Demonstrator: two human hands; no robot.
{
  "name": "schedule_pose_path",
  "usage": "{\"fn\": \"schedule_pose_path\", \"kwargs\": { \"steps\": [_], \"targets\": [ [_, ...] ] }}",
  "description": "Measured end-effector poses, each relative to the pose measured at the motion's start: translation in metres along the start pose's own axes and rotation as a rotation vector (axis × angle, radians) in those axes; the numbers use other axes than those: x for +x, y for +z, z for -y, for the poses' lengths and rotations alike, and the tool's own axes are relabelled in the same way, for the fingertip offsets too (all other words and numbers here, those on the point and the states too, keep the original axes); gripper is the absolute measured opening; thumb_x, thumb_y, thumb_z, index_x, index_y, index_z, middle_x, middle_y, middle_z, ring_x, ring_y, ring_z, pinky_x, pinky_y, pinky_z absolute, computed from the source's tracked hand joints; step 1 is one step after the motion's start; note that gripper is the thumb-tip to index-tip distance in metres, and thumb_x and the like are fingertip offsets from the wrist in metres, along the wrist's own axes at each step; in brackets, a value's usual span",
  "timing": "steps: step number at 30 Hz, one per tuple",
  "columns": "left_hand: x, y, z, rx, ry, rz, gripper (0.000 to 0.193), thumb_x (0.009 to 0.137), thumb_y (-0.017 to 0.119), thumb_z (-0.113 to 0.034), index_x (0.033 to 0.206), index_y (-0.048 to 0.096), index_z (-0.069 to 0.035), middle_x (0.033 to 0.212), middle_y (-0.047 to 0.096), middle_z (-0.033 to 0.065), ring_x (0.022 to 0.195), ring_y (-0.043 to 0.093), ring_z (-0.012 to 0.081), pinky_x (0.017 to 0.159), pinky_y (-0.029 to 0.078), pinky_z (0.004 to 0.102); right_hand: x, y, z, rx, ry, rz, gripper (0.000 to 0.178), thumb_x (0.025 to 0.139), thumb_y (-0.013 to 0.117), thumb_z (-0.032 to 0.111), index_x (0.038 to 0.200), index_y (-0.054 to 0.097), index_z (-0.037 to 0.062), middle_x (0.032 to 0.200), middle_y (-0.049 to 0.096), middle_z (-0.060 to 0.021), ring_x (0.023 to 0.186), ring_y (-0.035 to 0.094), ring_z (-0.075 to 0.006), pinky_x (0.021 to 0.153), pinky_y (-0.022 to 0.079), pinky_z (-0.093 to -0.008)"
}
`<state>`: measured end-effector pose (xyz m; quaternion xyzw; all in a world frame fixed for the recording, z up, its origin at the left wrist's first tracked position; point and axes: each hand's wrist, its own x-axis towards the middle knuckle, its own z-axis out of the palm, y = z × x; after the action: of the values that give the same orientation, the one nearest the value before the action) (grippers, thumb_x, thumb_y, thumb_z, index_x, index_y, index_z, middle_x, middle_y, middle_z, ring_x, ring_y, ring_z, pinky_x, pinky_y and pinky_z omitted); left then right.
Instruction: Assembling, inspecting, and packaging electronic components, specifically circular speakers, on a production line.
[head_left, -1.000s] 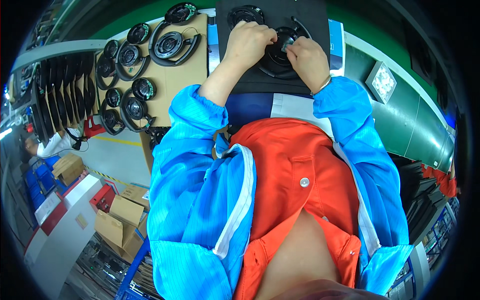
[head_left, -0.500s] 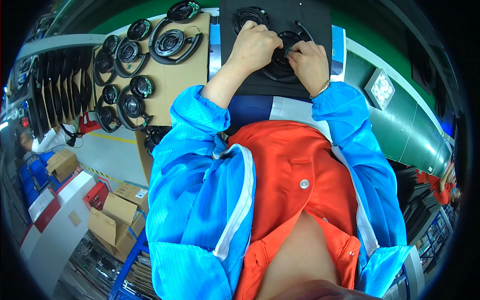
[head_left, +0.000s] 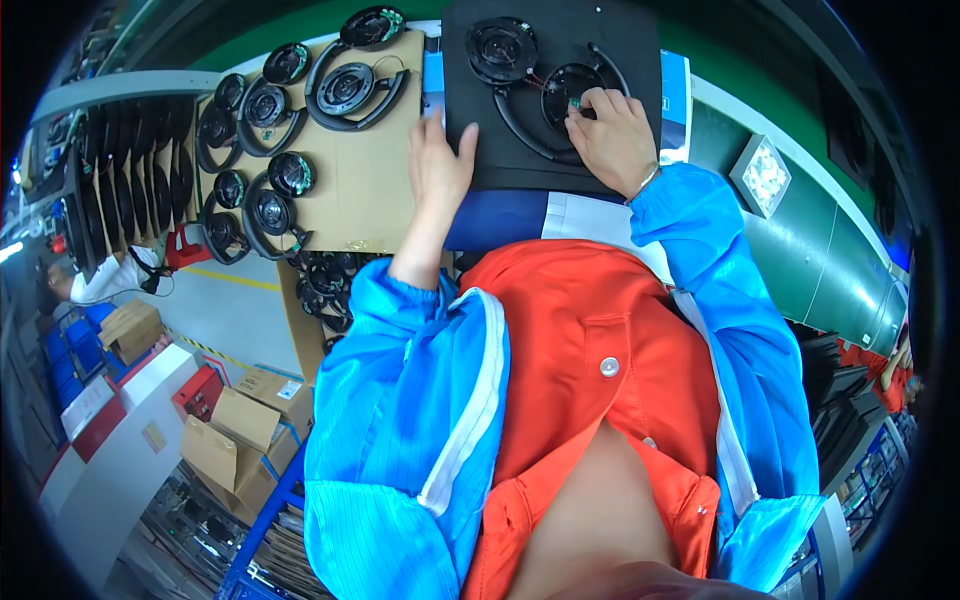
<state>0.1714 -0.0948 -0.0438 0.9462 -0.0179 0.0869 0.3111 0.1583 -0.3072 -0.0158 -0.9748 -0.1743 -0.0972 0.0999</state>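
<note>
- The right hand (head_left: 615, 135), upper centre-right of the frame, is curled, its fingertips (head_left: 583, 103) pinching at the open back of the right earcup (head_left: 570, 95) of a black headphone set (head_left: 535, 85).
- That headphone set lies flat on a black work mat (head_left: 610, 35) at the top centre, directly beneath and just left of the right hand; its other earcup (head_left: 500, 45) sits further up and left, with the headband arcing between the two.
- The left hand (head_left: 440, 165) rests open, palm down, on the left edge of the mat, just left of the headband and holding nothing.
- Both forearms wear blue sleeves (head_left: 420, 400) over an orange shirt (head_left: 590, 340).
- Left of the mat, a brown cardboard sheet (head_left: 360, 180) carries more unfinished headphones (head_left: 350, 85).
- Lower left of the frame, cardboard boxes (head_left: 225, 430) stand on the floor.
</note>
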Motion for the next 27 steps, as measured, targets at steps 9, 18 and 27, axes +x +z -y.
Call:
{"fn": "schedule_pose_path", "kwargs": {
  "steps": [9, 18, 27],
  "targets": [
    [-0.018, 0.011, -0.008, 0.021, 0.006, -0.064, 0.037, 0.072, 0.059, -0.026, 0.094, 0.055, 0.003, 0.100, 0.046, 0.0158, 0.093, 0.044, 0.0292, 0.082, 0.035, 0.0337, -0.081, 0.015, -0.050, 0.587, 0.790, 0.026, 0.050, 0.076, 0.055, 0.023, 0.113, 0.039, -0.0062, 0.106, 0.047, -0.0224, 0.096, 0.047, -0.0321, 0.082, 0.037, -0.0342],
    [0.013, 0.049, -0.078, -0.306, -0.053, 0.089, 0.040, 0.074, 0.054, -0.030, 0.107, 0.050, -0.007, 0.108, 0.039, 0.0128, 0.099, 0.038, 0.0275, 0.084, 0.031, 0.0372, -0.078, -0.028, -0.155, 1.423, 1.254, -0.329, 0.042, 0.078, 0.052, 0.015, 0.118, 0.040, 0.0064, 0.111, 0.048, -0.0105, 0.104, 0.042, -0.0220, 0.090, 0.024, -0.0478],
    [-0.026, 0.050, -0.120, -0.218, 0.324, 0.152, 0.033, 0.072, 0.057, -0.015, 0.104, 0.049, -0.010, 0.109, 0.037, 0.0144, 0.099, 0.038, 0.0305, 0.082, 0.034, 0.0360, -0.063, -0.018, -0.333, 1.404, 1.429, -0.681, 0.039, 0.083, 0.045, 0.010, 0.121, 0.036, 0.0105, 0.116, 0.041, -0.0048, 0.108, 0.037, -0.0180, 0.092, 0.026, -0.0425]
  ]
}}
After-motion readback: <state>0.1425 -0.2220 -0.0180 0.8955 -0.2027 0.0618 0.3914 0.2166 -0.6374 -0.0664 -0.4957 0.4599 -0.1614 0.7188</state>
